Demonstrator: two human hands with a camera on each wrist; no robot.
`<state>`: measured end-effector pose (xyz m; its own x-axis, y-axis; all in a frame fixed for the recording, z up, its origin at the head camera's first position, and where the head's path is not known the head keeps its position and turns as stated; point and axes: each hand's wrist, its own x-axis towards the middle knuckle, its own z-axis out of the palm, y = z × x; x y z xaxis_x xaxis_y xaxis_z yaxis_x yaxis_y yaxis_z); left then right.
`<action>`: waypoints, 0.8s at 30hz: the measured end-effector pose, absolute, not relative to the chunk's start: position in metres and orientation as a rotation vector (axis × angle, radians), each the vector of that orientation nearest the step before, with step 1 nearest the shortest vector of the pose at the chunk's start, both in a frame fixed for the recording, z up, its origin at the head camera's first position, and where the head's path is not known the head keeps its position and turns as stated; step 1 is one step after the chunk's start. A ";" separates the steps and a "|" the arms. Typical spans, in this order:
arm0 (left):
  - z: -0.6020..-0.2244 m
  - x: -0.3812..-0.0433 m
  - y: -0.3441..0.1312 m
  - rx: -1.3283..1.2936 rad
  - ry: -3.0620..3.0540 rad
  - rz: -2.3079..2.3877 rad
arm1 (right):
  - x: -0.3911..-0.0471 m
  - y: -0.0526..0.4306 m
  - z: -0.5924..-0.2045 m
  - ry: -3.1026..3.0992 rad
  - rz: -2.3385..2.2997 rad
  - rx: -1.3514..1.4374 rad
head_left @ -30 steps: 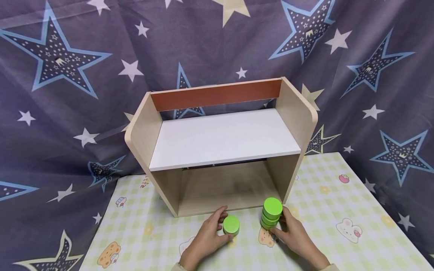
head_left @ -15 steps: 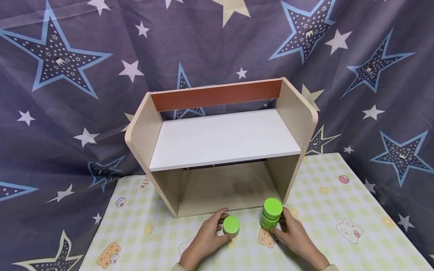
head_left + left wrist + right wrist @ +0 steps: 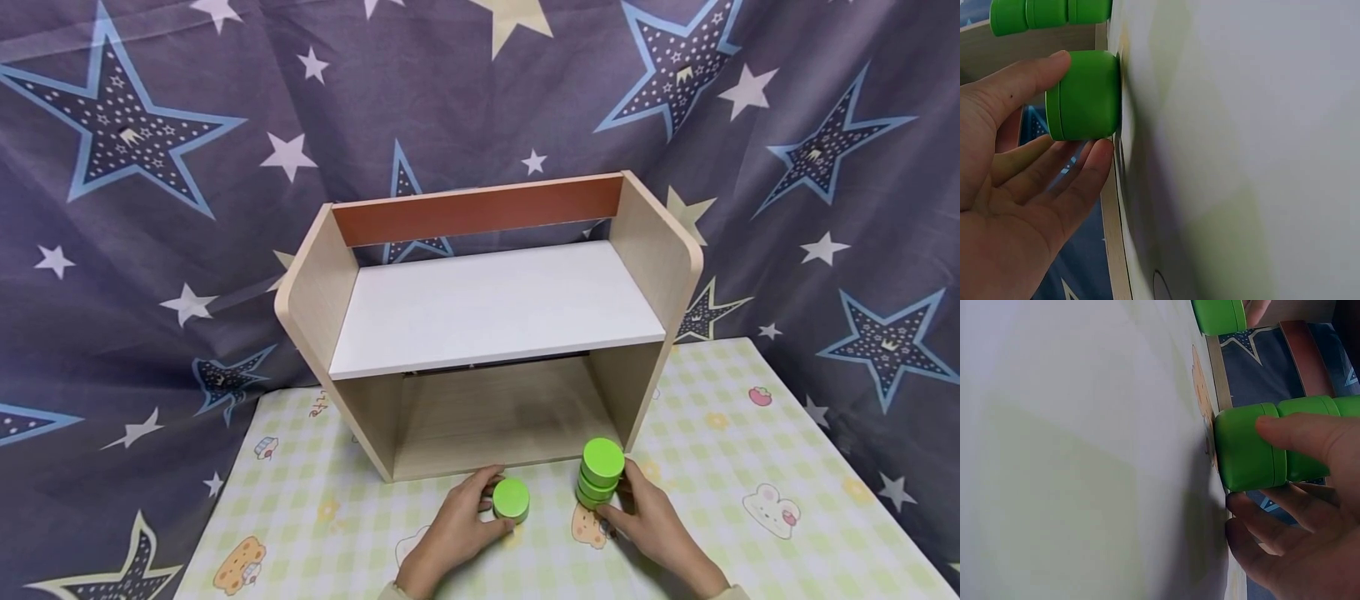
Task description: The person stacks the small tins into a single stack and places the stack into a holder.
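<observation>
A single round green lidded jar (image 3: 511, 498) stands upright on the checked tablecloth, in front of the wooden shelf (image 3: 495, 308). My left hand (image 3: 459, 525) holds it from the left; in the left wrist view the thumb lies on its near side and the fingertips at the opposite side. To the right is an upright stack of three similar green jars (image 3: 602, 467), close to the shelf's lower right corner. My right hand (image 3: 652, 521) grips the lowest jar (image 3: 1247, 450), thumb on one side and fingers curled on the other. The upper jars rest unheld.
The shelf has a white upper board (image 3: 498, 304), a wooden lower floor (image 3: 510, 408) and a brown back rail (image 3: 480, 211). A dark star-patterned curtain (image 3: 480, 108) hangs behind. The tablecloth (image 3: 817, 467) extends beyond both sides of the shelf.
The left index finger has come down slightly toward the single jar. Otherwise the hands, jars and shelf stay where they were.
</observation>
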<state>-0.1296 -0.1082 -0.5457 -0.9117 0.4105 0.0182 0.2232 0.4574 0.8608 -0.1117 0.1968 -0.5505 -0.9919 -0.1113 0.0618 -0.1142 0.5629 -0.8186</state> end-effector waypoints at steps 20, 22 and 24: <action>-0.546 -0.131 -0.107 0.557 2.516 1.471 | -0.111 0.197 -0.549 -2.753 1.463 0.216; -0.546 -0.131 -0.107 0.549 2.514 1.484 | -0.111 0.197 -0.550 -2.762 1.466 0.206; -0.545 -0.131 -0.107 0.544 2.517 1.495 | -0.111 0.197 -0.551 -2.766 1.467 0.204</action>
